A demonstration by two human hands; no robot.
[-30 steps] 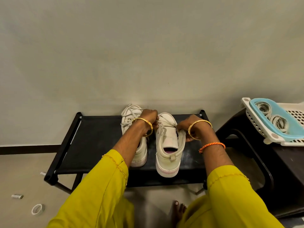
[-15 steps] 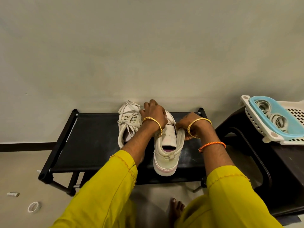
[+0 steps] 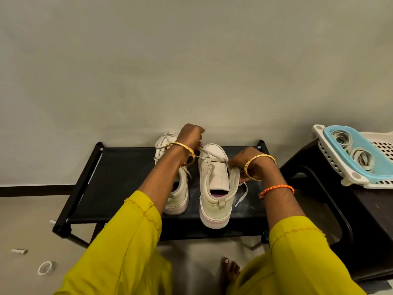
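Head view, single entry.

1. Unlaced sneaker (image 3: 214, 201): off-white, standing on its sole on the black shoe rack (image 3: 119, 179), toe to the wall (image 3: 191, 60), heel towards the wearer of the camera. The tongue lies flat and exposed. Only the front eyelets appear threaded, so lacing seems to be at an early stage.
2. Lace (image 3: 203, 154): white and flat. One run rises from the front eyelets to the left hand; a free end (image 3: 242, 193) trails over the rack on the sneaker's right side.
3. Left hand (image 3: 190, 136): raised above the toe, fingers curled and pinching the lace, apparently to draw slack through the eyelet.
4. Right hand (image 3: 244, 165): fingers and thumb closed on the sneaker's right eyelet flap, probably to steady the shoe against that pull. Whether it also pinches the lace is not clear.
5. Laced sneaker (image 3: 180, 188): the pair's mate, just beside the first on its left, partly hidden by the left forearm and set aside with its laces in.
6. White basket (image 3: 319, 150) with a blue tray (image 3: 382, 165) of coiled strips, resting on a dark stool (image 3: 372, 220) to the right, near the work.
7. Tape roll (image 3: 45, 267) on the floor at lower left, well apart from the rack.
8. Yellow sleeves (image 3: 127, 241) and a bare foot (image 3: 228, 271) under the rack's front edge.
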